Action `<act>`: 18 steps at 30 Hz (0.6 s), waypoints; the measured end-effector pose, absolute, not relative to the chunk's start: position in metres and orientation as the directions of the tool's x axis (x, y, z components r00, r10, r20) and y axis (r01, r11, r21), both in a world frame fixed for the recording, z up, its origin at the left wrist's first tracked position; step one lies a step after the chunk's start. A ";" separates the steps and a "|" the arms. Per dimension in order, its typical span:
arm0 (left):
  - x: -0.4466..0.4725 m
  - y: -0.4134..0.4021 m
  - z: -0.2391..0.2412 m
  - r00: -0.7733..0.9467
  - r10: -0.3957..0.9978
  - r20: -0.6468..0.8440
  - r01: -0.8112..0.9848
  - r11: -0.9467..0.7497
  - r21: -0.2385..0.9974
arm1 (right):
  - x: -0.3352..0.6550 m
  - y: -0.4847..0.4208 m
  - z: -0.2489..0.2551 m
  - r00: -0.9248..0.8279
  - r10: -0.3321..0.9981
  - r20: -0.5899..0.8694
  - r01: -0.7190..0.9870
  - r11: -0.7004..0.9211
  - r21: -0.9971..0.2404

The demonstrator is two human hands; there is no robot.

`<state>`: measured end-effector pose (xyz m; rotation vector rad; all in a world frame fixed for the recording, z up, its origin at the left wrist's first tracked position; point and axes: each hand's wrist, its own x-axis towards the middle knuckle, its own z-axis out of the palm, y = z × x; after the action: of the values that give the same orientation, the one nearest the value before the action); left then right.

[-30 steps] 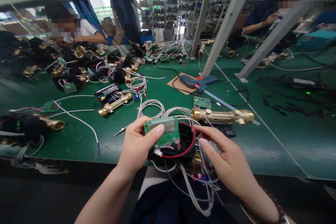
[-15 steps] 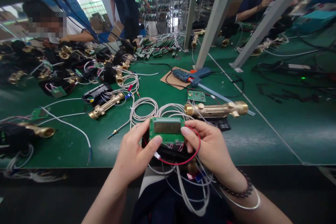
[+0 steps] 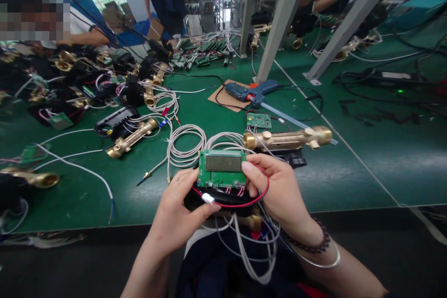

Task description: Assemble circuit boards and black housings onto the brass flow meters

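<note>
Right hand (image 3: 277,188) pinches right edge of green LCD circuit board (image 3: 223,178), thumb on front, fingers behind. Board sits tilted at near edge of green workbench (image 3: 139,200), screen facing the wearer, just above black housing (image 3: 226,198). Left hand (image 3: 179,212) is bent around left side of board and housing, thumb just under white connector (image 3: 208,198); cannot tell what exactly it grips, fingertips partly hidden. Red wire (image 3: 240,205) loops from connector to near right hand. Grey cables (image 3: 240,242) hang below the housing. Beyond the board: coiled grey cable (image 3: 186,144); brass pipe body (image 3: 289,139) to the right, small green circuit board (image 3: 259,120) just behind it. Farther back, blue glue gun (image 3: 240,91) lies partly over cardboard piece (image 3: 220,98). More brass-and-black units (image 3: 131,137) at left.
</note>
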<state>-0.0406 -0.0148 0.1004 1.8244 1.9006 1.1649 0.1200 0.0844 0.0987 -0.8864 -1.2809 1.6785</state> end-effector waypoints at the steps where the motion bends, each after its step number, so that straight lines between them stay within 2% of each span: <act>1: -0.041 -0.015 0.100 -0.176 0.924 0.340 0.717 -0.117 0.688 | 0.120 0.084 0.098 -0.404 0.914 -0.044 -0.195 -0.133 -0.972; 18: -0.038 -0.020 0.097 -0.211 0.905 0.370 0.692 -0.128 0.710 | 0.120 0.078 0.100 -0.365 0.930 -0.040 -0.200 -0.121 -0.972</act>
<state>-0.0378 -0.0199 0.0972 1.7955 1.8916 1.2545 0.1199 0.0785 0.0996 -0.9038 -1.2557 1.6333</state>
